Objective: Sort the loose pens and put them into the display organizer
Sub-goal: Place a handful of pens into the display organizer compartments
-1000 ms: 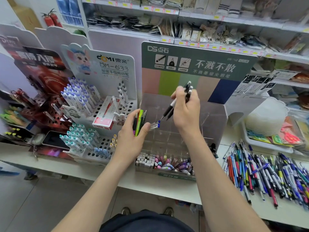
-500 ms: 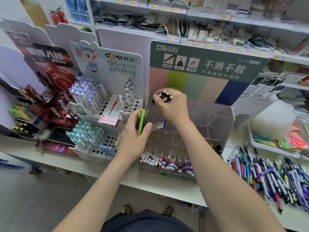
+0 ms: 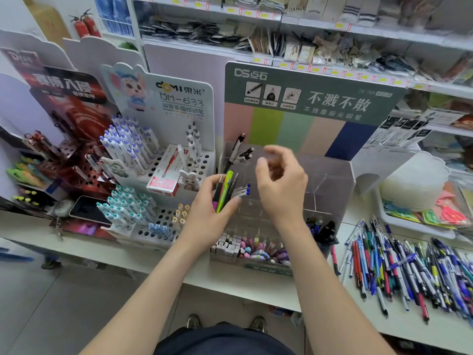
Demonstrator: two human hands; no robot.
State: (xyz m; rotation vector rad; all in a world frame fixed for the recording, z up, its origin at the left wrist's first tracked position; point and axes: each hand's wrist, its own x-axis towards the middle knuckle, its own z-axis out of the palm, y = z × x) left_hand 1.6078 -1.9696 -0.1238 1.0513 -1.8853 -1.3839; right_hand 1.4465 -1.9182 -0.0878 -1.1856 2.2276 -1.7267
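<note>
While the left hand (image 3: 207,216) grips a bundle of pens (image 3: 225,193) beside the clear display organizer (image 3: 332,180), black pens (image 3: 242,151) stand in its rear left compartment. The right hand (image 3: 281,190) hovers over the organizer, loosely curled and empty; loose pens (image 3: 409,272) lie heaped on the bench (image 3: 243,285), far right.

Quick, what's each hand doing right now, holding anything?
Left hand: grips a bunch of pens, one of them bright green.
Right hand: holds nothing, fingers loosely curled, above the clear organizer.
</note>
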